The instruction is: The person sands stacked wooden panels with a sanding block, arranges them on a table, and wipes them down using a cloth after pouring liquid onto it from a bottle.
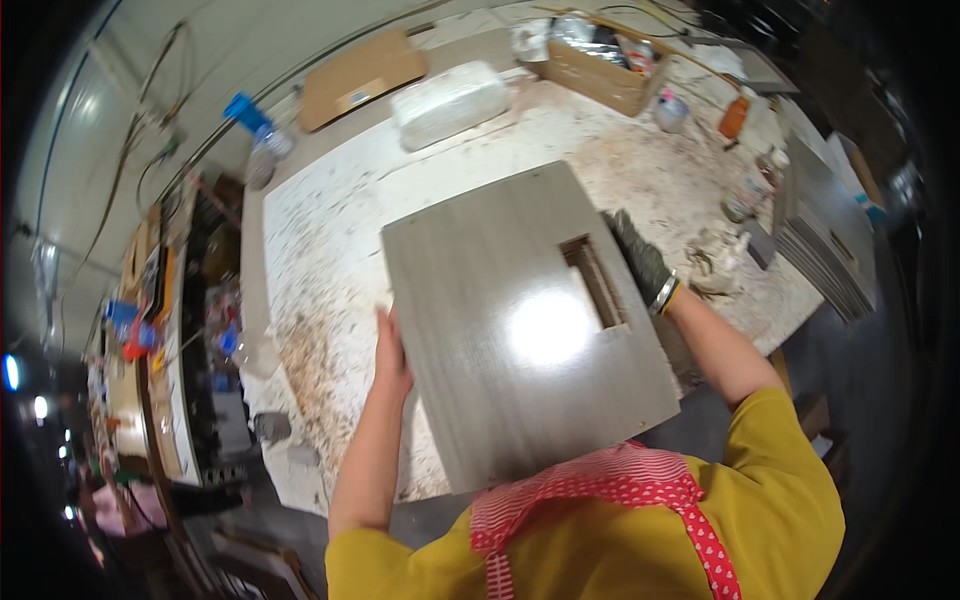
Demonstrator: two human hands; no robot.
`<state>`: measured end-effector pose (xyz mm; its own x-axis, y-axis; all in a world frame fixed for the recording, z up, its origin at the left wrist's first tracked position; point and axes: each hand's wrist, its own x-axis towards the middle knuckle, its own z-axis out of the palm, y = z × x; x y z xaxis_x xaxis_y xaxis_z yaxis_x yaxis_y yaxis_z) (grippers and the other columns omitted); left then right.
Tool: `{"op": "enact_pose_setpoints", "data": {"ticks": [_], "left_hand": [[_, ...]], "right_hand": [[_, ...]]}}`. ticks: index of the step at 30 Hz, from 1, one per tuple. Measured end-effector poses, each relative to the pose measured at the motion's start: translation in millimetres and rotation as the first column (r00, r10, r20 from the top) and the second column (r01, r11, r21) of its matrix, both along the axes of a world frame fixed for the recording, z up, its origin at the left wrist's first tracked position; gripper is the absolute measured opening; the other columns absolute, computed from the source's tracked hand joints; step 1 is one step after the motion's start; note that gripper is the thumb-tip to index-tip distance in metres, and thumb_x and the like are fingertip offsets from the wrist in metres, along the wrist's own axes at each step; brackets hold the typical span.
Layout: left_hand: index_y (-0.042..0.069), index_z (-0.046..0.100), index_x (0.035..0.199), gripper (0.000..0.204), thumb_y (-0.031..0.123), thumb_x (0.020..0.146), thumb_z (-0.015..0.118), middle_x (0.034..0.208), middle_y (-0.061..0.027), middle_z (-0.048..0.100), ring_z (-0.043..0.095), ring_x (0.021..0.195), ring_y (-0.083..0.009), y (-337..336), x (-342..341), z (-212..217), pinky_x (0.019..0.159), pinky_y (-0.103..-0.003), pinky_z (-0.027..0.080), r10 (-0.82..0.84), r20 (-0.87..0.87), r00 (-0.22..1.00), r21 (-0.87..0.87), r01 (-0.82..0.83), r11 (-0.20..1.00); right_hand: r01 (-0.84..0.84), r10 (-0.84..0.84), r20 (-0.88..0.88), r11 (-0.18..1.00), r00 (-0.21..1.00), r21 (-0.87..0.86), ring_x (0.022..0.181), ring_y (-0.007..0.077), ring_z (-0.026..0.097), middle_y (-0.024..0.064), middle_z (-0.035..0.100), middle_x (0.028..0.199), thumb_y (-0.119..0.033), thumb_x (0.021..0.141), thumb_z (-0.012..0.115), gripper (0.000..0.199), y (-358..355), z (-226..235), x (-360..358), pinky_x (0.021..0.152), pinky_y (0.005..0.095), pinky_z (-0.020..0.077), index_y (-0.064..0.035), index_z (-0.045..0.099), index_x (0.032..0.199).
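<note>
Between my hands is a grey wood-grain panel (470, 300), tilted above the worktable. A rectangular slot (594, 282) with rough brown edges is cut near its right side, and a bright light reflects off its face. My left hand (392, 352), bare, grips the left edge, its fingers partly hidden behind the board. On the opposite edge my right hand (640, 258), in a dark glove with a band at the wrist, holds the panel; its fingertips are partly out of sight.
The white worktable (330, 240) is stained and dusty. A white wrapped block (450, 105), cardboard (362, 78) and an open carton (592, 78) lie along the far side. Bottles (752, 188), a crumpled rag (712, 262) and stacked grey panels (825, 262) are at right. A person (125, 505) is far left.
</note>
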<state>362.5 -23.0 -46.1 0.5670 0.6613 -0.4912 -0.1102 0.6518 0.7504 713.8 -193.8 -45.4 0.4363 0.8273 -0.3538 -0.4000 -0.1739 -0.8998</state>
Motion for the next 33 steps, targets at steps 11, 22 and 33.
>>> {"op": "enact_pose_setpoints", "data": {"ticks": [11, 22, 33], "left_hand": [[0.006, 0.031, 0.143, 0.076, 0.063, 0.094, 0.026, 0.138, -0.0129, 0.041, 0.044, 0.122, -0.0296, -74, -9, -15, 0.101, -0.039, 0.040, 0.090, 0.123, 0.988, -0.089, -0.079, 0.993], [0.004, 0.030, 0.143, 0.076, 0.062, 0.095, 0.021, 0.143, -0.0137, 0.037, 0.040, 0.128, -0.0253, -123, -22, 15, 0.105, -0.035, 0.035, 0.046, -0.225, 0.973, 0.090, -0.026, 0.996], [0.004, 0.032, 0.142, 0.076, 0.062, 0.095, 0.019, 0.136, -0.0138, 0.044, 0.047, 0.120, -0.0235, -36, 20, -15, 0.099, -0.033, 0.043, 0.032, 0.142, 0.989, 0.087, -0.045, 0.995]], "right_hand": [[-0.215, 0.317, 0.676, 0.948, 0.665, -0.234, 0.123, 0.0311, 0.049, 0.0208, 0.035, 0.145, -0.031, 0.088, 0.052, 0.071, -53, 12, -24, 0.100, 0.0342, 0.0391, -0.0039, 0.022, 0.146], [-0.171, 0.173, 0.241, 0.985, 0.955, -0.030, 0.121, 0.0202, 0.048, 0.0163, 0.048, 0.136, -0.035, 0.096, 0.045, 0.060, -77, -79, -1, 0.100, 0.0301, 0.0394, -0.0057, 0.026, 0.145], [0.044, -0.020, 0.144, 0.986, 0.989, -0.163, 0.070, 0.0124, 0.063, 0.0062, 0.068, 0.093, -0.059, 0.092, 0.041, 0.060, -40, -26, -13, 0.065, 0.0244, 0.0533, -0.0079, 0.062, 0.117]]}}
